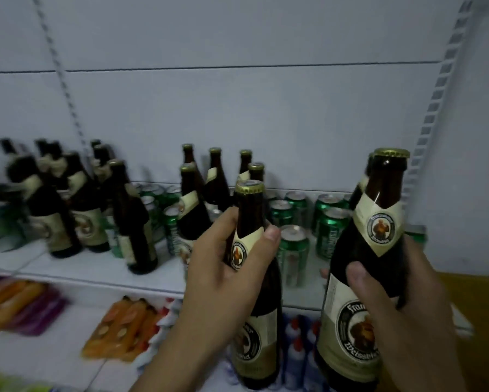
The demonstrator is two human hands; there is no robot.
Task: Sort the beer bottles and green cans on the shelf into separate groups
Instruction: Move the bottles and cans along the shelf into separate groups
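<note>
Brown glass, capped and apparently full: each bottle is likely heavy for its size, rigid, smooth enough to slip, and liable to break if knocked against a neighbour or the shelf (68, 267) edge. The shoulder, where the paper neck label gives some friction, looks the safest place to hold. The cans (333, 233) are likely lighter, thin-walled and easy to dent, best taken round the middle.

From the head view, the left grip (220, 273) is wrapped round the neck label of the left bottle (250, 219), thumb on the right of the neck. The right grip (413, 312) is curled round the body of the right bottle (379, 193), thumb on the glass between its two labels. Both bottles are held upright, off the shelf and in front of its edge, before the cans.

Counted: two bottles in hand. Five stand in a middle cluster (188, 193) with cans around them. A left cluster (76, 193) is too blurred to count exactly, perhaps seven. One more neck shows just behind the right bottle. About a dozen can tops show, to the left and right of the middle cluster; others may be hidden.
</note>
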